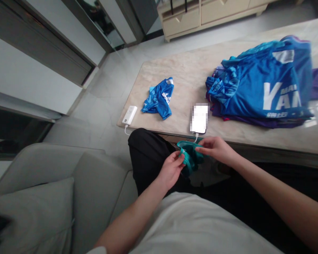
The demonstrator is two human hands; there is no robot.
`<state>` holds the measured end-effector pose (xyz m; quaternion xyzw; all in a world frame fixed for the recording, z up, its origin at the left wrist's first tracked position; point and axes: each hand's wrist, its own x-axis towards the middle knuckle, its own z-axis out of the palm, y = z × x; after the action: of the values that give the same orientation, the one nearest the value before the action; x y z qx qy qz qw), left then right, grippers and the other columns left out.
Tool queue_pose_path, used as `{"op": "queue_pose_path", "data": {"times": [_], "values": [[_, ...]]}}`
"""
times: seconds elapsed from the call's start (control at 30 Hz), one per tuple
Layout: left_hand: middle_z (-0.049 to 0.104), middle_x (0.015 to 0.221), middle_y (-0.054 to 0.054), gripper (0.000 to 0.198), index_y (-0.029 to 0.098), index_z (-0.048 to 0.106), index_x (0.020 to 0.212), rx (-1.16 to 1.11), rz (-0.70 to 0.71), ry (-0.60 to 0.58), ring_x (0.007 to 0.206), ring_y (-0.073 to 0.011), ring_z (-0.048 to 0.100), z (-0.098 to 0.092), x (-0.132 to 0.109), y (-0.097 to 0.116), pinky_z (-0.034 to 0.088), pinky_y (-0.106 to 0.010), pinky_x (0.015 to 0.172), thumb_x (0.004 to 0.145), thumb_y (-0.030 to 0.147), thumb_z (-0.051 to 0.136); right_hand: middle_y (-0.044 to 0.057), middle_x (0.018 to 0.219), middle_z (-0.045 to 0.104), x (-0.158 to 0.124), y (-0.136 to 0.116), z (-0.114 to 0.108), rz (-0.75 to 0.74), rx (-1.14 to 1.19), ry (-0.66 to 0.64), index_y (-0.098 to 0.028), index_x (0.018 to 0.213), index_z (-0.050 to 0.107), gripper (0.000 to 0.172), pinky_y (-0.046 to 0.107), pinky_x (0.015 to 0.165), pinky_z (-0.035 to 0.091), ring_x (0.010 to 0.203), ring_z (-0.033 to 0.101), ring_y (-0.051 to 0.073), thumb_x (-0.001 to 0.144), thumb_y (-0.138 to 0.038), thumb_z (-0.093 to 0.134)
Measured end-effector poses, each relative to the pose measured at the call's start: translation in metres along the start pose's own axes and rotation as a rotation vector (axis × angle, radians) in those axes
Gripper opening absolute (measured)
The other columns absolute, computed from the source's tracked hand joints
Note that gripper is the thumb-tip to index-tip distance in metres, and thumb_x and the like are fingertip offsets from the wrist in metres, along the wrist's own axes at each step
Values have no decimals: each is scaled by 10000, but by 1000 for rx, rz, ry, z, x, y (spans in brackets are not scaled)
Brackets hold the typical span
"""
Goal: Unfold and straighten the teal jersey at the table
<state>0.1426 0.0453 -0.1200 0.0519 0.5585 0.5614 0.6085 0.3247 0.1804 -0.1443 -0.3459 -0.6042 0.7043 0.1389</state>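
Home living room, grey sofa (92,180) with cushion (42,215), marble-look table (185,77), low wooden cabinet (185,26), tiled floor (103,91)

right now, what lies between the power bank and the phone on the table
In the head view, a small blue garment lies between the power bank and the phone; from garment to phone is bare tabletop.

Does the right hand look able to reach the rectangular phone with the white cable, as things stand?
Probably yes: the phone lies uncovered on the beige marbled table near the right hand, though it would likely have to release the teal fabric first.
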Motion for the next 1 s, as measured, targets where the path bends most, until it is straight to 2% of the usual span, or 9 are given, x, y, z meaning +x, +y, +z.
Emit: {"op": "queue_pose_path", "data": {"times": [0.1, 0.17, 0.3, 0.47, 0.67, 0.83, 1.0], "values": [[722, 891, -28, 409, 136, 734, 960, 99, 54, -31, 778, -109, 637, 10, 3, -9, 486, -216, 736, 656, 307, 947, 46, 746, 741, -1, 4, 15, 119, 228, -141, -145, 840, 703, 464, 274, 646, 517, 663, 664, 164, 662, -533, 885], [735, 883, -32, 369, 135, 751, 946, 219, 140, -18, 786, -121, 641, 12, 4, -11, 488, -225, 742, 674, 310, 930, 54, 754, 751, -3, 4, 21, 166, 279, -170, -140, 835, 704, 472, 286, 689, 540, 696, 690, 178, 634, -517, 905], [761, 886, -40, 312, 149, 768, 958, 420, 287, 33, 811, -151, 670, 8, 5, -10, 522, -258, 783, 718, 303, 892, 38, 772, 749, -5, 6, 25, 163, 269, -139, -136, 846, 733, 453, 258, 680, 522, 708, 679, 157, 666, -523, 883], [769, 953, -67, 316, 159, 747, 1039, 559, 407, -6, 861, -179, 701, 4, 2, -10, 556, -287, 809, 777, 299, 852, 20, 781, 742, -4, 16, 29, 156, 253, -94, -147, 874, 754, 444, 242, 688, 527, 701, 658, 127, 720, -553, 843], [740, 900, -48, 227, 166, 722, 959, 690, 543, -11, 828, -172, 703, 3, 1, -13, 559, -273, 772, 809, 294, 834, 69, 804, 773, -4, 17, 34, 280, 347, -137, -152, 880, 679, 519, 270, 721, 576, 796, 744, 201, 612, -523, 925], [705, 912, -27, 134, 188, 731, 929, 880, 727, -49, 824, -156, 672, 3, -1, -7, 546, -259, 751, 843, 256, 808, 78, 850, 786, -5, 12, 33, 307, 415, -149, -160, 897, 653, 529, 248, 744, 581, 834, 758, 195, 610, -506, 931], [685, 954, -31, 202, 202, 730, 980, 962, 836, -87, 863, -161, 651, 5, -7, -4, 538, -262, 777, 813, 236, 838, 45, 789, 770, -6, 5, 30, 317, 498, -102, -179, 947, 603, 588, 276, 730, 586, 731, 739, 176, 576, -472, 954]]}}
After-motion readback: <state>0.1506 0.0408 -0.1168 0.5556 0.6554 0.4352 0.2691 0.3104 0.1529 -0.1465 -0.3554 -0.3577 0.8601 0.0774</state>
